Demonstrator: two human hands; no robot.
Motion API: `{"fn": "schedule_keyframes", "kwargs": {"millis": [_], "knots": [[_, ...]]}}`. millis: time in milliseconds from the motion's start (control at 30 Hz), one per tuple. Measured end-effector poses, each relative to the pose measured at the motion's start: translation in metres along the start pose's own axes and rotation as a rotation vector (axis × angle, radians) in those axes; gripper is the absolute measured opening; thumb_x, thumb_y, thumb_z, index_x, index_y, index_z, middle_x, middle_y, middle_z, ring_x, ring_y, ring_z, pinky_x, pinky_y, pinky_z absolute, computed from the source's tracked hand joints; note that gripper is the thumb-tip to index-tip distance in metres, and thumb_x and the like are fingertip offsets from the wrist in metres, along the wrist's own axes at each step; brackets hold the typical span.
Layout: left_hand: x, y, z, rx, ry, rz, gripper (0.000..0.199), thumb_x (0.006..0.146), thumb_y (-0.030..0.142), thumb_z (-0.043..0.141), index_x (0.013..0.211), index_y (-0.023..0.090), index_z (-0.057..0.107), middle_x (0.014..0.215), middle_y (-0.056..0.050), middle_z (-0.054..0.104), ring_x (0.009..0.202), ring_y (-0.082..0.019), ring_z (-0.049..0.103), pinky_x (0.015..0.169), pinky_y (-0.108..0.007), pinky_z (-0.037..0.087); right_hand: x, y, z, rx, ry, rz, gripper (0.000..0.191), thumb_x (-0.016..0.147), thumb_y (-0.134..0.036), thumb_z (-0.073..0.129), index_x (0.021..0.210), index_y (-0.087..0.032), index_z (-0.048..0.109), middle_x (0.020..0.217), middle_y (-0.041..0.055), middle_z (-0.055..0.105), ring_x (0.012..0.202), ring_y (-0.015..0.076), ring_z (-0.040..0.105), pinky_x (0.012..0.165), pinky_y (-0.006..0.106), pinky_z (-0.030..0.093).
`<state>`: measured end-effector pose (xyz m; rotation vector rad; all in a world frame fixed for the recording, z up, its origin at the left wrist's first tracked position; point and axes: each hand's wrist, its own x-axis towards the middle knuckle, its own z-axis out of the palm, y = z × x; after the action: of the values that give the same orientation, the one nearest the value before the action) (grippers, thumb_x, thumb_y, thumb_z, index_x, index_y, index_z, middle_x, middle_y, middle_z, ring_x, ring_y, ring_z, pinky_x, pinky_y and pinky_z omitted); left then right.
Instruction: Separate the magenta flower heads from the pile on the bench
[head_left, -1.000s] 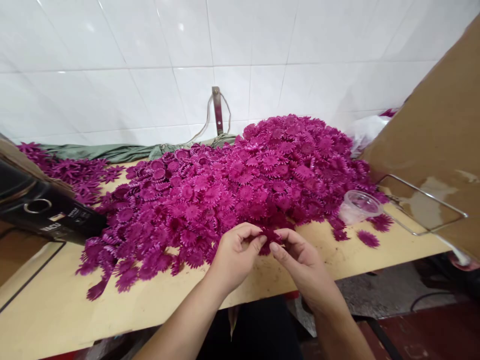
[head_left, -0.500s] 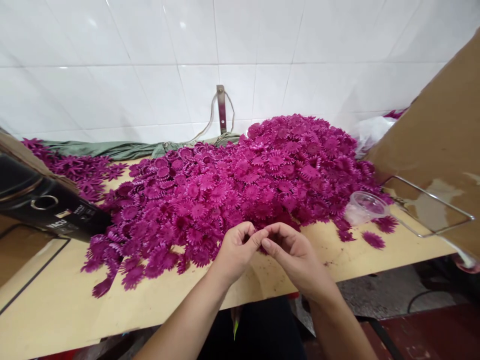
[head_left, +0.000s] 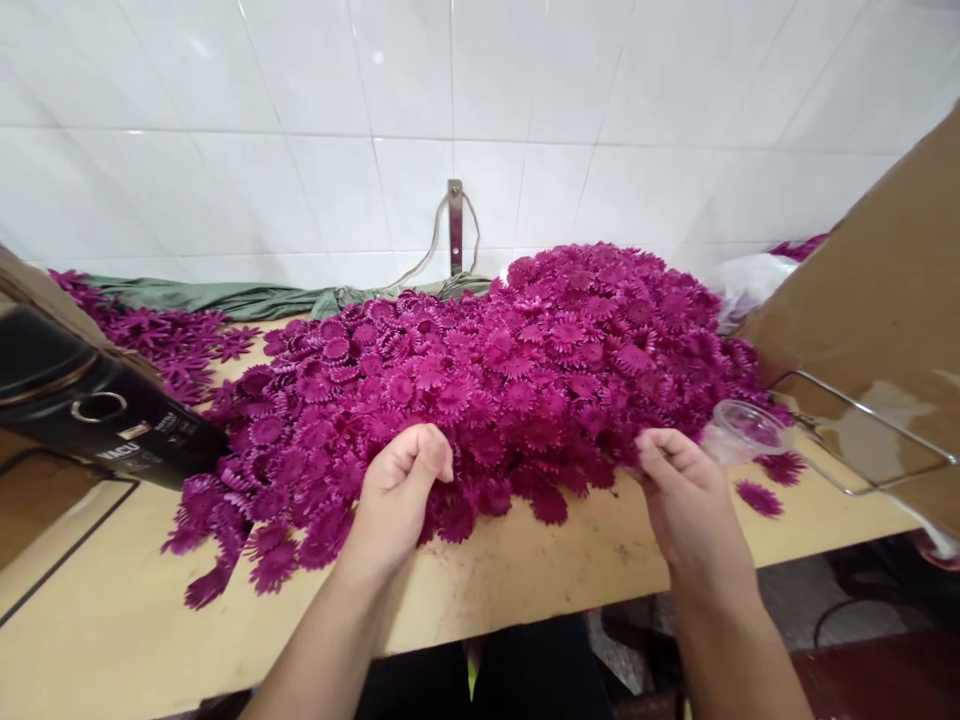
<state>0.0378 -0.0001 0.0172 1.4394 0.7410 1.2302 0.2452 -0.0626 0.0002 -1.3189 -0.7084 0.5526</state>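
A large heap of magenta artificial flower heads (head_left: 495, 370) with fringed petals lies in front of me. My left hand (head_left: 401, 485) is closed in a pinch, thumb against curled fingers, at the heap's near edge. Further right, my right hand (head_left: 686, 490) is also pinched, beside the clear plastic cup (head_left: 750, 430). The two hands are well apart, with flower heads and table between them. Whatever their fingertips hold, if anything, is too small to make out. One loose flower head (head_left: 759, 498) lies to the right of my right hand.
A black cylindrical bottle or box (head_left: 112, 400) leans at the left. Cardboard (head_left: 862, 300) with a bent metal wire stand (head_left: 862, 490) stands at the right. Behind the heap are green cloth (head_left: 225, 297) and a metal bracket (head_left: 455, 225) on the tiled wall. The wooden table's (head_left: 525, 580) front edge is near me.
My hands, which met fingertip to fingertip in the middle, have drawn apart, the left one leftward and the right one rightward. Both stay pinched. The view has shifted slightly.
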Motion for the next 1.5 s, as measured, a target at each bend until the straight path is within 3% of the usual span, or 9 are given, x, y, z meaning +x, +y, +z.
{"fn": "schedule_keyframes", "kwargs": {"millis": [167, 400, 500, 633, 767, 900, 1100, 1267, 1500], "knots": [[-0.006, 0.004, 0.016, 0.138, -0.253, -0.136, 0.024, 0.079, 0.04, 0.057, 0.077, 0.017, 0.057, 0.068, 0.0, 0.053, 0.062, -0.013, 0.047, 0.059, -0.025, 0.039, -0.02, -0.007, 0.024, 0.005, -0.337, 0.083, 0.028, 0.068, -0.044, 0.07, 0.071, -0.018, 0.059, 0.062, -0.0023, 0.052, 0.055, 0.01, 0.043, 0.049, 0.021, 0.038], [-0.011, -0.007, 0.035, 0.236, -0.316, -0.109, 0.023, 0.082, 0.025, 0.047, 0.06, 0.018, 0.044, 0.06, 0.002, 0.044, 0.059, -0.012, 0.041, 0.058, -0.025, 0.033, -0.039, -0.006, 0.046, 0.026, -0.458, 0.087, 0.029, 0.071, -0.045, 0.067, 0.067, -0.019, 0.054, 0.059, -0.0032, 0.048, 0.052, 0.0095, 0.042, 0.048, 0.021, 0.038], [-0.016, -0.002, 0.03, 0.205, -0.318, -0.057, 0.025, 0.083, 0.025, 0.045, 0.059, 0.019, 0.04, 0.06, 0.002, 0.04, 0.059, -0.012, 0.039, 0.058, -0.025, 0.033, -0.029, -0.006, 0.039, -0.047, -0.35, 0.028, 0.026, 0.073, -0.043, 0.065, 0.069, -0.019, 0.055, 0.06, -0.0023, 0.049, 0.054, 0.0109, 0.042, 0.049, 0.023, 0.037], [-0.019, 0.008, 0.018, 0.094, -0.357, -0.032, 0.028, 0.086, 0.032, 0.044, 0.061, 0.019, 0.042, 0.062, 0.001, 0.043, 0.058, -0.012, 0.041, 0.056, -0.025, 0.035, -0.001, -0.007, 0.018, -0.054, 0.112, -0.067, 0.026, 0.071, -0.042, 0.066, 0.067, -0.02, 0.052, 0.057, -0.0048, 0.043, 0.051, 0.01, 0.038, 0.048, 0.023, 0.033], [-0.003, 0.002, 0.006, 0.353, -0.143, -0.073, 0.006, 0.077, 0.023, 0.055, 0.073, 0.019, 0.052, 0.071, 0.0, 0.05, 0.064, -0.014, 0.046, 0.062, -0.027, 0.039, 0.002, -0.011, 0.015, -0.04, -0.031, -0.055, 0.025, 0.07, -0.042, 0.068, 0.073, -0.02, 0.055, 0.059, -0.004, 0.048, 0.053, 0.0103, 0.041, 0.048, 0.023, 0.036], [0.007, -0.004, 0.005, 0.556, 0.131, 0.039, 0.027, 0.07, 0.016, 0.058, 0.097, 0.019, 0.057, 0.099, -0.006, 0.055, 0.085, -0.018, 0.051, 0.078, -0.032, 0.04, -0.018, -0.006, 0.031, -0.046, -0.208, -0.023, 0.026, 0.071, -0.043, 0.067, 0.073, -0.019, 0.056, 0.062, -0.0024, 0.051, 0.055, 0.0111, 0.045, 0.05, 0.023, 0.04], [-0.011, -0.001, 0.026, 0.119, -0.277, -0.296, 0.02, 0.077, 0.036, 0.057, 0.079, 0.016, 0.058, 0.074, -0.003, 0.058, 0.07, -0.015, 0.053, 0.066, -0.028, 0.043, -0.036, -0.003, 0.041, -0.168, -0.315, -0.137, 0.013, 0.078, -0.033, 0.06, 0.08, -0.02, 0.056, 0.071, 0.0016, 0.057, 0.063, 0.0153, 0.054, 0.058, 0.028, 0.047], [-0.012, -0.01, 0.037, -0.094, -0.187, -0.34, 0.034, 0.066, 0.047, 0.068, 0.073, 0.017, 0.053, 0.066, 0.003, 0.048, 0.064, -0.011, 0.045, 0.063, -0.024, 0.04, -0.043, -0.009, 0.039, -0.308, -0.465, -0.376, 0.012, 0.083, -0.023, 0.053, 0.091, -0.022, 0.062, 0.093, 0.0079, 0.057, 0.092, 0.0219, 0.056, 0.081, 0.038, 0.049], [-0.01, -0.012, 0.029, -0.158, -0.117, -0.403, 0.036, 0.063, 0.048, 0.07, 0.069, 0.015, 0.056, 0.062, 0.003, 0.05, 0.059, -0.009, 0.045, 0.061, -0.024, 0.04, -0.039, -0.011, 0.028, -0.142, -0.418, -0.19, 0.018, 0.083, -0.028, 0.057, 0.101, -0.024, 0.059, 0.096, 0.0053, 0.062, 0.086, 0.0181, 0.06, 0.075, 0.031, 0.052]]}}
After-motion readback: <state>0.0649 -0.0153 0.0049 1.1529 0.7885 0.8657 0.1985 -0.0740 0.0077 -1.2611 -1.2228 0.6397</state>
